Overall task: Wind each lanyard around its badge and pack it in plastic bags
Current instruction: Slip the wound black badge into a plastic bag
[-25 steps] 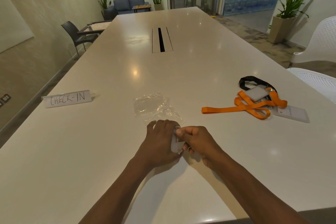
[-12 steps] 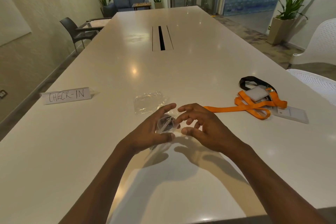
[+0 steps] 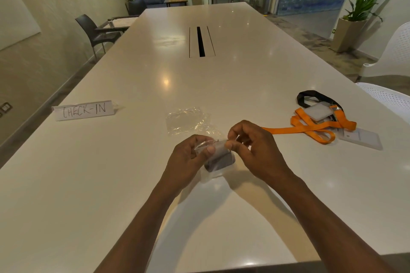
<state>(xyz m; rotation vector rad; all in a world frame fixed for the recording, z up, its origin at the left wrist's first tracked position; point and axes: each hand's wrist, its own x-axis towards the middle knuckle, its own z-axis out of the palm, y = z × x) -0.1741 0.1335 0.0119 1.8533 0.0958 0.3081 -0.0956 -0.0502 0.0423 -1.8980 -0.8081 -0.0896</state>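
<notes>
Just above the white table [image 3: 111, 184], my left hand [image 3: 188, 162] and my right hand [image 3: 253, 150] each pinch the top edge of a small clear plastic bag [image 3: 213, 175]. A dark wound lanyard bundle [image 3: 219, 160] sits inside it. More clear plastic bags [image 3: 186, 121] lie just beyond my hands. To the right lies a heap of an orange lanyard [image 3: 310, 127], a black lanyard [image 3: 310, 96] and white badges [image 3: 363, 138].
A folded paper sign reading CHECK-IN [image 3: 84, 109] stands at the left. A cable slot [image 3: 201, 41] is set in the table's middle. White chairs [image 3: 390, 55] stand at the right edge, a dark chair [image 3: 95, 33] at the far left.
My hands rose from the table, where they pressed a badge, and now hold a bag with the dark bundle inside, pinching its top.
</notes>
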